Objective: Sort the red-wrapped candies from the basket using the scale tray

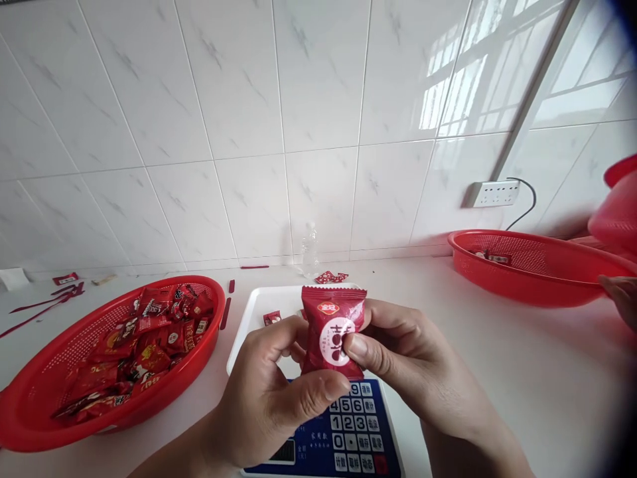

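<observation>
A small red candy packet (323,318) with a pale round label is held upright between both hands, above a white scale. My left hand (273,392) pinches its left side and lower edge. My right hand (423,368) grips its right side, the thumb over the label. Below the hands is the scale's blue keypad (343,438), partly covered by my left hand. Behind them lies the white weighing tray (256,302), with a small red packet (272,318) on it. On the left, a red basket (30,425) holds several red packets (149,338).
A clear bottle (310,249) stands by the tiled wall, near red wrappers (331,277). At the right, another person's hand (620,299) touches a red basket (527,279) containing a few packets. A socket strip (495,194) with a black cable is on the wall.
</observation>
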{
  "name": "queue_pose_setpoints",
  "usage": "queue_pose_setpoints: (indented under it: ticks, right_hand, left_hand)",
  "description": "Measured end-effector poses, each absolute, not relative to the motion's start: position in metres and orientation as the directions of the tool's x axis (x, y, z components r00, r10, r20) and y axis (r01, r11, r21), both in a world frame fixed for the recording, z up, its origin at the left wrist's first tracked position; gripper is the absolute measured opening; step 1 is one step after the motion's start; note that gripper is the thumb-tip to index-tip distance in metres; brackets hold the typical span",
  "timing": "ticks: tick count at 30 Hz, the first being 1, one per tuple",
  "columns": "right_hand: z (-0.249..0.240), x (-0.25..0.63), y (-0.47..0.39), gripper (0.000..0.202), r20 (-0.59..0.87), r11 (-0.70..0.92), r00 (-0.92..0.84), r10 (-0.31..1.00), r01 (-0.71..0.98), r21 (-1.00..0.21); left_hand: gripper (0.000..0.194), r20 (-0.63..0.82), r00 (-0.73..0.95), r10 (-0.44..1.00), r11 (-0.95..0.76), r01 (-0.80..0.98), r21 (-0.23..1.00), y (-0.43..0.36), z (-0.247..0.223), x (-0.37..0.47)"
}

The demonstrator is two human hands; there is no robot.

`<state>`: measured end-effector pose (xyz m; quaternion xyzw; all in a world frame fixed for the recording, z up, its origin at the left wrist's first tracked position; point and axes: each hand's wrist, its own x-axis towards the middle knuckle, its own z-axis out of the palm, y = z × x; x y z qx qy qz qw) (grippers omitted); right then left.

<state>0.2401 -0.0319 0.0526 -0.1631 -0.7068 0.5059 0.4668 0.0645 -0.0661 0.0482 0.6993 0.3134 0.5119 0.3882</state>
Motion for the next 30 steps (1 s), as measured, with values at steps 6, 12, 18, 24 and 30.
queue_pose_setpoints:
  ticks: [6, 12, 18, 24, 30]
  right_hand:
    - [0.053, 0.232, -0.025, 0.022, 0.524, 0.426, -0.471, 0.709, -0.306, -0.852]
    - [0.048, 0.224, -0.024, 0.024, 0.526, 0.478, -0.342, 0.779, -0.219, -0.851]
    - [0.043, 0.211, -0.023, 0.025, 0.569, 0.516, -0.370, 0.734, -0.241, -0.822]
    - [0.039, 0.209, -0.012, 0.019, 0.485, 0.352, -0.453, 0.748, -0.349, -0.869]
    - [0.032, 0.208, -0.012, 0.015, 0.472, 0.257, -0.496, 0.729, -0.441, -0.860]
  left_hand:
    - [0.018, 0.548, 0.207, 0.811, -0.570, 0.068, 0.819, -0.062, 0.044, 0.067]
    - [0.030, 0.820, -0.049, 0.570, -0.752, 0.373, 0.544, -0.051, 0.028, 0.062]
    - [0.040, 0.966, 0.182, 0.181, -0.684, 0.730, -0.009, -0.034, 0.024, 0.053]
    - [0.038, 0.808, 0.026, 0.589, -0.774, 0.306, 0.554, -0.042, 0.027, 0.048]
    - [0.034, 0.615, -0.012, 0.789, -0.604, 0.173, 0.778, -0.047, 0.032, 0.042]
